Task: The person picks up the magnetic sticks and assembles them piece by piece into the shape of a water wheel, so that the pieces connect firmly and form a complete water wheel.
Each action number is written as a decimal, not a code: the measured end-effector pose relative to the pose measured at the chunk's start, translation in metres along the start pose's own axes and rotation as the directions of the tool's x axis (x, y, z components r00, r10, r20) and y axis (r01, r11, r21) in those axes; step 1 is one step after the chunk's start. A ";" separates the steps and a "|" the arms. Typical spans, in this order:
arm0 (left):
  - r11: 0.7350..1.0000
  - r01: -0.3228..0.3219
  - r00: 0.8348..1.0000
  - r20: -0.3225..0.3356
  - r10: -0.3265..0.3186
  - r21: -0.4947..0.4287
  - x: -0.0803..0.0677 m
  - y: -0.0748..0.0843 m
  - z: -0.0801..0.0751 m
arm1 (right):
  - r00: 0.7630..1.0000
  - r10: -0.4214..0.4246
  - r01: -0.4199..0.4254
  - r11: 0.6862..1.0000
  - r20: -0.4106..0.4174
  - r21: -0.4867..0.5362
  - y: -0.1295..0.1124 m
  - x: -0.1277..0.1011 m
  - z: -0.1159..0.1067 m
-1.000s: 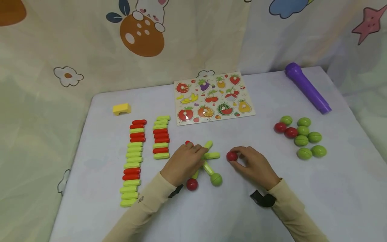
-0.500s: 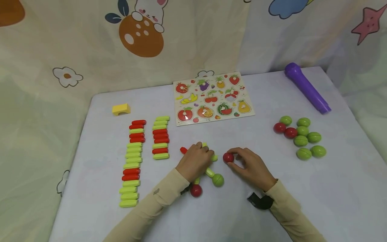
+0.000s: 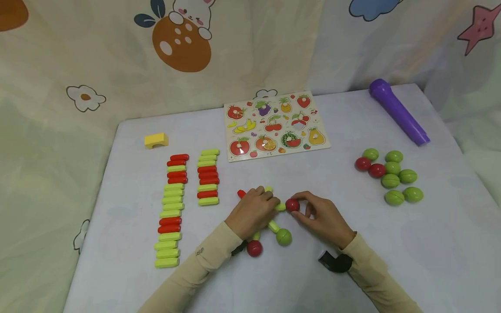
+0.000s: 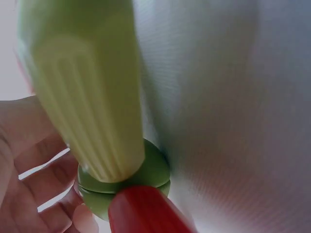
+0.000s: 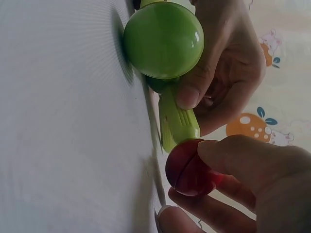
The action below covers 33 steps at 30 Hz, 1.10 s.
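My left hand [image 3: 252,213] grips the centre of a toy built from sticks and balls. In the left wrist view its fingers lie around a green hub ball [image 4: 156,162], where a green stick [image 4: 92,107] and a red stick [image 4: 143,208] meet. Two outer sticks end in a green ball [image 3: 283,237] and a red ball [image 3: 255,248]. Between thumb and fingers, my right hand [image 3: 325,217] pinches another red ball [image 5: 189,167]. That ball touches the free end of a green stick [image 5: 182,119], on which the left thumb presses. The left hand hides most of the hub from above.
Red and green sticks lie in a long column [image 3: 171,200] and a shorter column [image 3: 208,176] at left. Several loose balls [image 3: 391,180] sit at right, below a purple microphone-shaped toy [image 3: 399,113]. A fruit puzzle board [image 3: 275,126] and a yellow block [image 3: 156,140] lie farther back.
The left hand has shifted rightward and slightly nearer with the toy. My right hand has brought the red ball left, from a gap to contact with the green stick's end.
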<state>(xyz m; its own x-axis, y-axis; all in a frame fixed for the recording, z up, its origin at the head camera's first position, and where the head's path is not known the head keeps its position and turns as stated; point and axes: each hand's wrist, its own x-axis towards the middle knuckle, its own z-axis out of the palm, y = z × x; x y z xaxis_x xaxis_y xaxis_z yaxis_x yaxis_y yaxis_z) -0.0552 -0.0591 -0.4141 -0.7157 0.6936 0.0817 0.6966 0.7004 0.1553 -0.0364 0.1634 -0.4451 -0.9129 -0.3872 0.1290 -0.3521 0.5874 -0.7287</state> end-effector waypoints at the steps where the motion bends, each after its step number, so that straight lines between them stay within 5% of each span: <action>1: 1.000 0.001 1.000 0.000 -0.001 -0.002 0.000 0.000 0.000 | 1.000 0.000 0.000 1.000 -0.002 -0.003 0.000 0.000 0.000; 8: 1.000 0.019 1.000 -0.003 -0.019 0.004 -0.004 0.000 -0.004 | 1.000 0.004 -0.005 1.000 -0.027 -0.022 0.002 -0.001 -0.005; 12: 0.997 0.081 0.996 -0.043 -0.080 0.019 -0.013 -0.001 -0.012 | 0.985 0.008 -0.043 0.979 -0.173 -0.199 0.009 -0.005 -0.025; 17: 0.981 0.189 0.980 -0.075 -0.185 0.039 -0.030 -0.006 -0.019 | 0.906 0.055 -0.252 0.867 -0.420 -0.430 0.022 -0.019 -0.070; 21: 0.974 0.224 0.973 -0.063 -0.222 0.029 -0.039 -0.009 -0.016 | 0.830 0.154 -0.450 0.752 -0.536 -0.481 0.028 -0.035 -0.098; 23: 0.974 0.223 0.973 -0.063 -0.220 0.032 -0.041 -0.009 -0.014 | 0.808 0.194 -0.503 0.719 -0.556 -0.480 0.031 -0.043 -0.106; 29: 0.974 0.218 0.975 -0.066 -0.214 0.056 -0.042 -0.008 -0.012 | 0.829 0.360 -0.541 0.711 -0.428 -0.450 0.034 -0.055 -0.111; 33: 0.978 0.198 0.980 -0.027 -0.197 0.064 -0.040 -0.007 -0.013 | 0.868 0.331 -0.475 0.769 -0.369 -0.428 0.034 -0.056 -0.103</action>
<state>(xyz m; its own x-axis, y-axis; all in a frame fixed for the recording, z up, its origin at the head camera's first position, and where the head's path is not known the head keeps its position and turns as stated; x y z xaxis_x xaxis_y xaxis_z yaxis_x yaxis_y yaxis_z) -0.0322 -0.0935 -0.4053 -0.8400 0.5372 0.0763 0.5425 0.8334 0.1056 -0.0182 0.2786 -0.4081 -0.9855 0.1208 0.1191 0.0748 0.9396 -0.3341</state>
